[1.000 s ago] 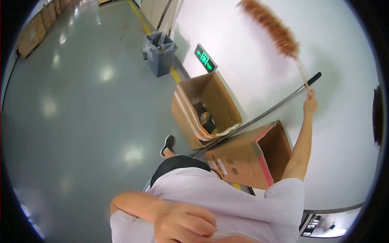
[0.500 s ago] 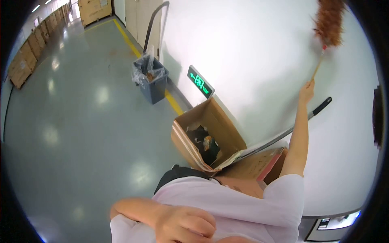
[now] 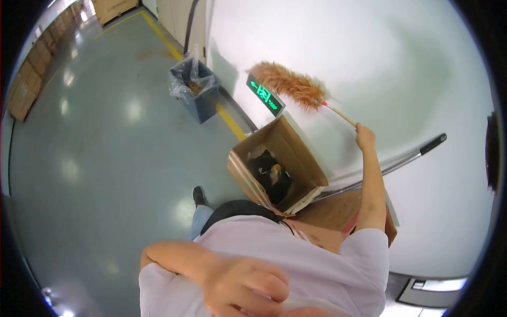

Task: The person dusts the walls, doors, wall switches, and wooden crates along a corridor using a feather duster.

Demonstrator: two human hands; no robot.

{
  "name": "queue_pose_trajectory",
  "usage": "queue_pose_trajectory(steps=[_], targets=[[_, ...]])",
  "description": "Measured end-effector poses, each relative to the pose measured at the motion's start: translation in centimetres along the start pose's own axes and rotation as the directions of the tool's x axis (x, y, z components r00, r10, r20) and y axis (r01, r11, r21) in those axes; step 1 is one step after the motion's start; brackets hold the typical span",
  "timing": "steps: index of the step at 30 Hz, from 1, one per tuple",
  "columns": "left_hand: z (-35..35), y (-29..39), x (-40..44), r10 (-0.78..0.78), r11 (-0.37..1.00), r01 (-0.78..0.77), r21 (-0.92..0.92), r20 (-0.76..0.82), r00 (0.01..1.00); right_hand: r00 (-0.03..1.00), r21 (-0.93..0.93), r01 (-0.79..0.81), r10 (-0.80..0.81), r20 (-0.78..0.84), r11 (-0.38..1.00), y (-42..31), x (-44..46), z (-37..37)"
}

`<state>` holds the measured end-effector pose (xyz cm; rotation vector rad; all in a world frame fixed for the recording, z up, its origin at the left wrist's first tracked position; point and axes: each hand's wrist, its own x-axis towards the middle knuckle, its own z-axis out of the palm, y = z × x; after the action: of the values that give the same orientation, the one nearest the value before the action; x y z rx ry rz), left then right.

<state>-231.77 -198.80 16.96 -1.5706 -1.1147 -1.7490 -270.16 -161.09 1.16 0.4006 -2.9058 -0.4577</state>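
My right hand (image 3: 365, 137) is closed around the thin wooden handle of a feather duster (image 3: 290, 86), my arm stretched out towards the white wall. The brown feathers point left and lie along the top edge of the green-lit exit sign (image 3: 265, 95), covering part of it. Close to my chest, my left hand (image 3: 245, 288) has its fingers curled; whatever may be inside them is hidden. Below the sign stands an open cardboard box (image 3: 240, 168) with dark material and a small orange-brown item in it.
A grey bin (image 3: 203, 108) with a clear plastic liner stands by the wall. A metal pole with a black grip (image 3: 433, 143) leans near another cardboard box (image 3: 338, 211). A yellow line (image 3: 228, 120) runs along the floor. Large wooden crates (image 3: 26, 92) line the far left.
My right hand has swung the duster down and left, from high on the wall to the exit sign. My left hand stays near my chest. A shoe has come into view.
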Motion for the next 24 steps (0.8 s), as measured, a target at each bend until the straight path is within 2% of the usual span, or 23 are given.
queue_pose_trajectory(steps=[2, 4, 7, 10, 13, 16, 17, 18, 20, 22, 23, 24], targets=[[-0.9, -0.2, 0.3, 0.011, 0.998, -0.01, -0.066, 0.023, 1.0, 0.999, -0.018, 0.029, -0.03, -0.043, 0.999, 1.8, -1.4, -1.8], [-1.7, -0.3, 0.3, 0.056, 0.992, -0.048, -0.117, 0.06, 0.997, 0.99, -0.009, -0.034, 0.033, -0.136, 0.999, 2.8, -3.5, -5.7], [-3.1, -0.8, 0.7, 0.099, 0.978, -0.088, -0.188, 0.053, 0.994, 0.923, 0.048, -0.124, 0.133, -0.362, 0.991, 5.6, -6.5, -10.8], [-4.8, -0.6, 1.6, 0.109, 0.975, -0.088, -0.203, 0.093, 0.99, 0.714, 0.27, -0.139, 0.285, -0.639, 0.953, 6.6, -9.3, -16.8], [-5.9, -0.8, 0.6, 0.071, 0.983, -0.045, -0.177, 0.145, 0.987, 0.395, 0.349, -0.238, 0.418, -0.818, 0.907, 8.6, -9.3, -20.3], [-7.0, -0.4, 0.7, 0.104, 0.98, -0.085, -0.182, 0.094, 0.99, 0.2, 0.661, -0.19, 0.687, -0.698, 0.726, 9.3, -8.7, -24.6], [-7.2, -0.6, 1.1, 0.191, 0.969, -0.181, -0.168, 0.044, 0.981, 0.096, 0.615, -0.109, 0.624, -0.776, 0.781, 10.3, -7.7, -25.0], [-7.1, -0.9, 1.6, 0.27, 0.951, -0.268, -0.153, -0.008, 0.963, 0.096, 0.683, -0.004, 0.68, -0.727, 0.73, 11.9, -6.2, -24.8], [-7.3, -0.8, 1.4, 0.274, 0.951, -0.271, -0.151, 0.001, 0.962, 0.125, 0.785, 0.199, 0.78, -0.614, 0.586, 14.6, -3.6, -24.3], [-8.4, 0.2, 0.8, 0.133, 0.981, -0.112, -0.161, 0.128, 0.983, 0.146, 0.873, 0.319, 0.891, -0.43, 0.369, 11.7, -1.7, -27.4], [-8.6, 0.3, 0.8, 0.137, 0.982, -0.118, -0.149, 0.127, 0.982, 0.17, 0.892, 0.379, 0.929, -0.33, 0.248, 10.4, -0.4, -28.7], [-8.6, 0.4, 0.8, 0.142, 0.983, -0.125, -0.134, 0.128, 0.982, 0.159, 0.887, 0.379, 0.926, -0.343, 0.263, 10.3, 1.1, -29.2]])
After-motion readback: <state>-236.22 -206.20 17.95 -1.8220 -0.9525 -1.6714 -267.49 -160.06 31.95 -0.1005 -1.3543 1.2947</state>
